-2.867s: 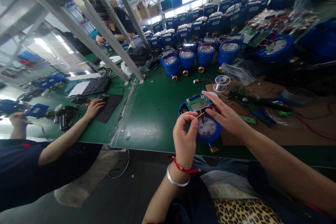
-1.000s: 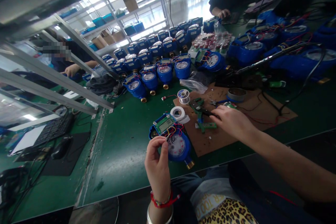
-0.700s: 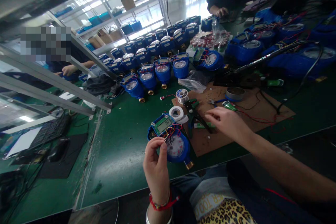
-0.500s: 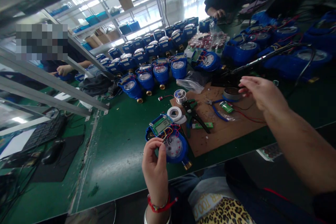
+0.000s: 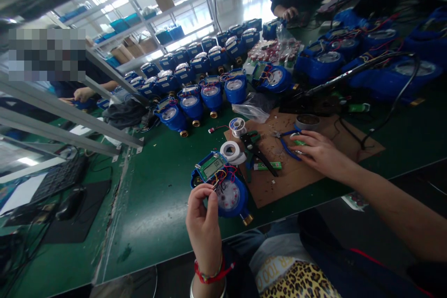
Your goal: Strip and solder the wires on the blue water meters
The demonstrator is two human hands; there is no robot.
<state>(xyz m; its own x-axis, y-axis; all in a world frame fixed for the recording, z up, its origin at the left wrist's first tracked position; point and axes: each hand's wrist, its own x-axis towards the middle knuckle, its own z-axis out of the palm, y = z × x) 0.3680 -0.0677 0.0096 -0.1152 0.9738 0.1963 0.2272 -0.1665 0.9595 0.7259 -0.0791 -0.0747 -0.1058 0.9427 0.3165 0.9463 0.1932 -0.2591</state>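
Observation:
A blue water meter (image 5: 234, 195) with a small display board (image 5: 211, 167) lies at the table's front, its brass fitting pointing towards me. My left hand (image 5: 204, 207) is closed in a pinch on thin wires (image 5: 217, 185) above the meter's dial. Over the brown cardboard, my right hand (image 5: 319, 151) has its fingers around a green battery (image 5: 297, 141), partly hidden beneath them. Blue-handled pliers (image 5: 284, 145) lie right beside these fingers.
On the cardboard (image 5: 267, 193) are a wire stripper (image 5: 260, 151) and another green battery (image 5: 267, 166). A solder spool (image 5: 237, 125) and white tape roll (image 5: 230, 150) stand nearby. Rows of blue meters (image 5: 211, 95) line the back. Two other people work beyond.
My right hand has come down and left, from above the cardboard's right side onto the green battery. My left hand stays on the wires. The view has shifted slightly.

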